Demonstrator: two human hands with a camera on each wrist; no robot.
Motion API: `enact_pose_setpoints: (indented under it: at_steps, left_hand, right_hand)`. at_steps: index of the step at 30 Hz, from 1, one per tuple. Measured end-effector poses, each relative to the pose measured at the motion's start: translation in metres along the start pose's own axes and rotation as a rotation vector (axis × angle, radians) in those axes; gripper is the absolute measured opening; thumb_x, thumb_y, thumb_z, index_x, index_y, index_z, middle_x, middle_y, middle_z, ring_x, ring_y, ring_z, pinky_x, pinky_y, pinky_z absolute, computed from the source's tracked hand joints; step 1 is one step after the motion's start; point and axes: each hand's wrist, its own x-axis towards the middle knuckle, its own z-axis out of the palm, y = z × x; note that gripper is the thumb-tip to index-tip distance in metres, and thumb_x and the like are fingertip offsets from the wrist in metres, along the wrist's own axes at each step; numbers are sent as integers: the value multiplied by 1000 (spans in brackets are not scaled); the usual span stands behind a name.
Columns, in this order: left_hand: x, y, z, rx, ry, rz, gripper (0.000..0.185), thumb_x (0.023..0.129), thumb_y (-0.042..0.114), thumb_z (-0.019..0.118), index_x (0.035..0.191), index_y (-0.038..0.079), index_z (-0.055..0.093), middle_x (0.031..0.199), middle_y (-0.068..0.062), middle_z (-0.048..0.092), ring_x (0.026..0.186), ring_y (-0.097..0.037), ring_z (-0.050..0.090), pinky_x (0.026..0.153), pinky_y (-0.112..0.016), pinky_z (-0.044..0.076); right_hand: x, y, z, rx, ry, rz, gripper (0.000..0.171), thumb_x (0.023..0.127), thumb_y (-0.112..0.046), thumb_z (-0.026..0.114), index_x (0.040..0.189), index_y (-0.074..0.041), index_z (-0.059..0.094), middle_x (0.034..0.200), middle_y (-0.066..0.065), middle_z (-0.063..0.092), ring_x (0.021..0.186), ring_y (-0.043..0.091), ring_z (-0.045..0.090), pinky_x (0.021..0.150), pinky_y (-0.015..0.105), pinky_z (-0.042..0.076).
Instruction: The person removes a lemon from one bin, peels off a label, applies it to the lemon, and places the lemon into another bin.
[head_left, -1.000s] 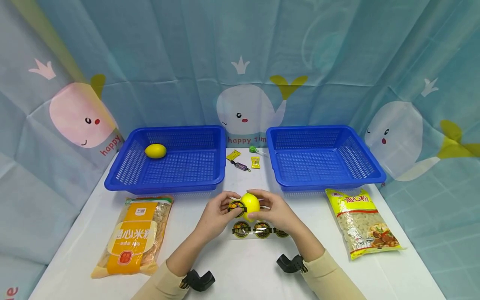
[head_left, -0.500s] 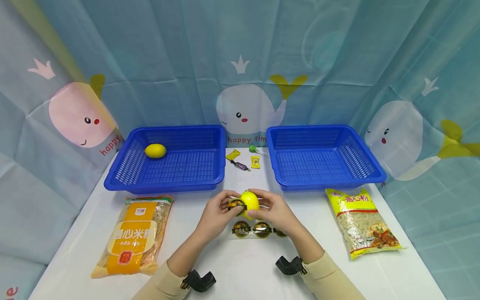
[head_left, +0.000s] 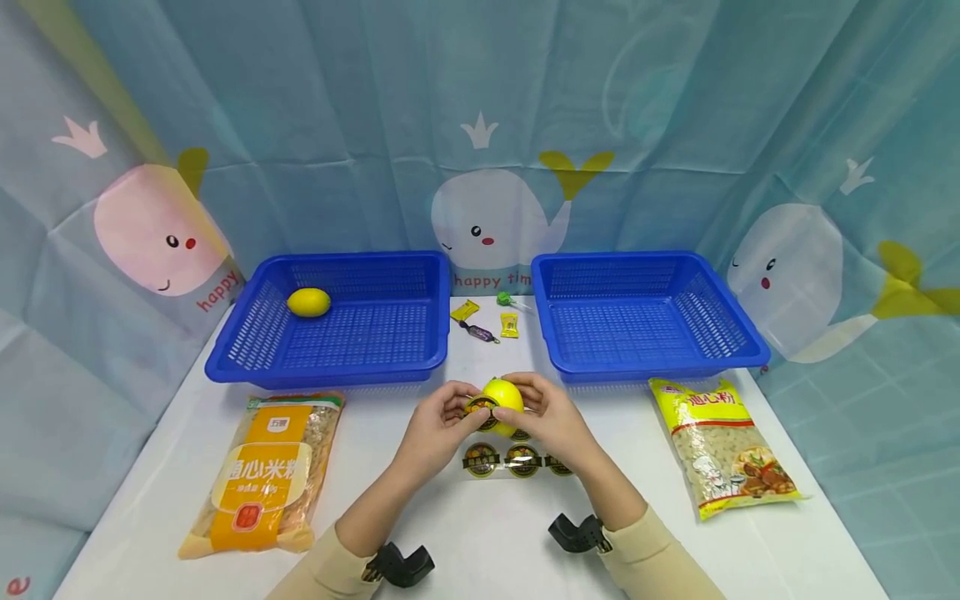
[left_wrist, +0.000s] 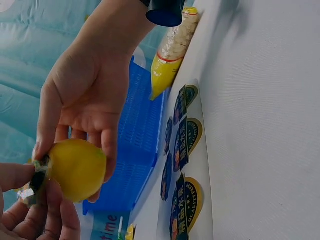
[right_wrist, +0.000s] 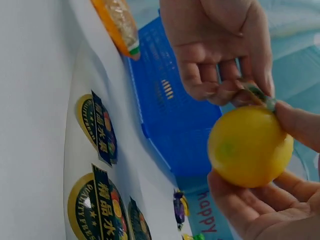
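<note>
Close over the table's middle, my right hand (head_left: 555, 421) holds a yellow lemon (head_left: 510, 395) between thumb and fingers. My left hand (head_left: 435, 429) pinches a round black-and-gold sticker (head_left: 480, 407) at the lemon's left side. The right thumb reaches the sticker's edge, pressing it by the lemon, as the left wrist view shows with the lemon (left_wrist: 80, 170) and the sticker (left_wrist: 39, 182). Below both hands lies a clear sheet of fruit stickers (head_left: 522, 460), partly covered by the hands. Its printed stickers also show in the right wrist view, where the lemon (right_wrist: 250, 150) has a greenish tip.
Two blue baskets stand at the back; the left basket (head_left: 330, 373) contains another lemon (head_left: 309, 302). Wrapped candies (head_left: 478, 332) and a green lollipop (head_left: 505, 298) lie between them. Pasta bags flank the hands: an orange bag (head_left: 262, 475) left, a yellow bag (head_left: 727, 450) right.
My right thumb has moved up and left over the lemon to the sticker's edge. The sticker and my left hand have shifted slightly right, overlapping the lemon.
</note>
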Motion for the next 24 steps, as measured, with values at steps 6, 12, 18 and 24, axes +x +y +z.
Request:
enact_pose_setpoints:
  at_steps: [6, 12, 18, 24]
  left_hand:
    - [-1, 0, 0, 60, 21, 6, 18, 91, 25, 76, 92, 9, 70, 92, -4, 71, 86, -16, 66, 74, -23, 58]
    - [-3, 1, 1, 63, 36, 12, 14, 91, 23, 77, 89, 10, 71, 103, -3, 74, 101, -20, 69, 82, -26, 60]
    - [-3, 1, 4, 3, 24, 16, 15, 91, 18, 76, 86, 6, 70, 111, -10, 75, 103, -22, 72, 88, -27, 59]
    - [-3, 0, 5, -34, 55, 25, 14, 90, 16, 77, 84, 6, 70, 114, -9, 75, 106, -22, 71, 88, -24, 59]
  right_hand:
    - [-3, -3, -3, -33, 27, -28, 50, 92, -25, 76, 138, -12, 61, 133, 11, 65, 123, 31, 63, 88, 29, 60]
    - [-5, -4, -5, -53, 30, -43, 49, 96, -25, 70, 142, -10, 58, 135, 14, 64, 127, 32, 60, 92, 27, 58]
    - [-4, -4, -3, -33, 39, -38, 47, 101, -27, 64, 143, -9, 54, 139, 15, 62, 125, 30, 61, 96, 28, 56]
    - [-4, -5, -1, -92, 105, -44, 48, 99, -31, 66, 142, -11, 56, 134, 11, 65, 128, 28, 59, 98, 30, 55]
